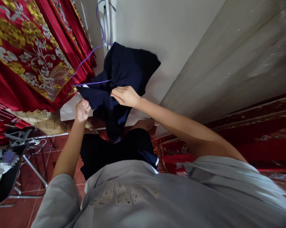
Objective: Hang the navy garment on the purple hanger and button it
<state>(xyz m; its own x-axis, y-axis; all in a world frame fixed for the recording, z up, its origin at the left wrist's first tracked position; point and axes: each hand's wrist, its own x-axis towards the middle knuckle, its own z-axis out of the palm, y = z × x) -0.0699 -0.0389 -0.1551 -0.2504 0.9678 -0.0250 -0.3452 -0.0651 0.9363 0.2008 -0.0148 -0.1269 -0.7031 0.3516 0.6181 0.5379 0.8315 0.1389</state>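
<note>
A dark navy garment [131,68] hangs in front of me by the pale wall, its folds bunched so that I cannot tell its exact kind. Thin purple bars of a wire clothes hanger [94,83] run along its left side and across its front. My right hand [126,96] is closed, pinching the cloth near the middle, just below the hanger's lower bar. At the garment's lower left edge, my left hand [83,110] is closed with curled fingers against the cloth. The garment's lower part falls between my knees.
Red curtains with gold and silver embroidery [38,50] hang at the left. A black chair [9,177] with metal legs and things on it stands lower left on red floor tiles [38,209]. Grey sheeting [219,63] and red patterned cloth [257,133] lie to the right.
</note>
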